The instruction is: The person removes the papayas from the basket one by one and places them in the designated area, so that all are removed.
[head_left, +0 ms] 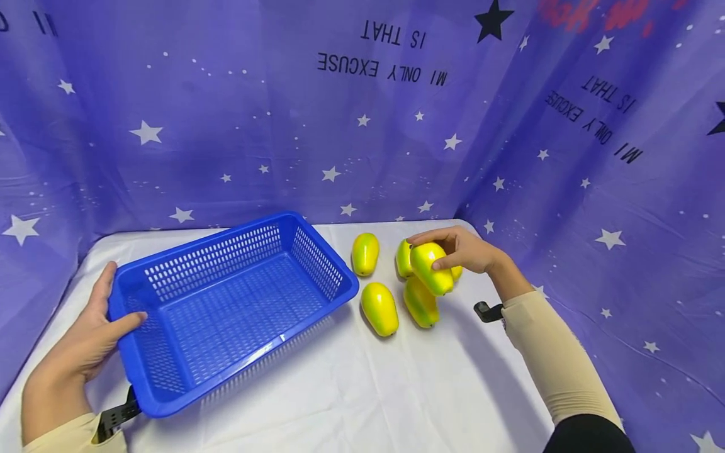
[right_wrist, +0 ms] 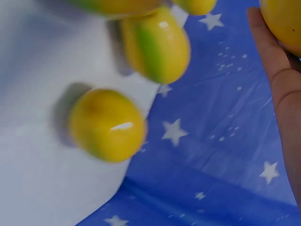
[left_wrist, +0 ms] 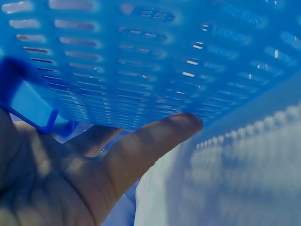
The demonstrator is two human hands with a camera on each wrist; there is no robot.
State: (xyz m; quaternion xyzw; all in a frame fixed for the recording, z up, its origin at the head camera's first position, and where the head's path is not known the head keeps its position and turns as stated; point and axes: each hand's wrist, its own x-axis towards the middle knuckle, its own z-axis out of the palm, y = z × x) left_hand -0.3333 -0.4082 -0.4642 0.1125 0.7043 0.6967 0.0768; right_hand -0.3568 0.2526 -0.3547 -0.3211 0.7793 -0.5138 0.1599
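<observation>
At the left, a blue plastic basket (head_left: 282,338) with slotted walls stands at an angle on the white table. My left hand (head_left: 79,346) grips its left end, thumb over the rim and fingers outside. In the left wrist view, the hand (left_wrist: 84,174) lies against the slotted blue wall (left_wrist: 155,70). My right hand (head_left: 461,248) holds a yellow-green mango (head_left: 428,267) between thumb and fingers, above the other mangoes. That mango (right_wrist: 284,23) shows only partly at the right wrist view's top right corner. Directly below it in the head view lies another mango (head_left: 421,305), partly covered.
Two mangoes lie between the basket and the right hand, one farther back (head_left: 365,253) and one nearer (head_left: 380,309). Behind the held fruit, more mangoes (head_left: 403,258) are partly hidden. A purple star-printed curtain (head_left: 283,126) hangs around the table (head_left: 340,402).
</observation>
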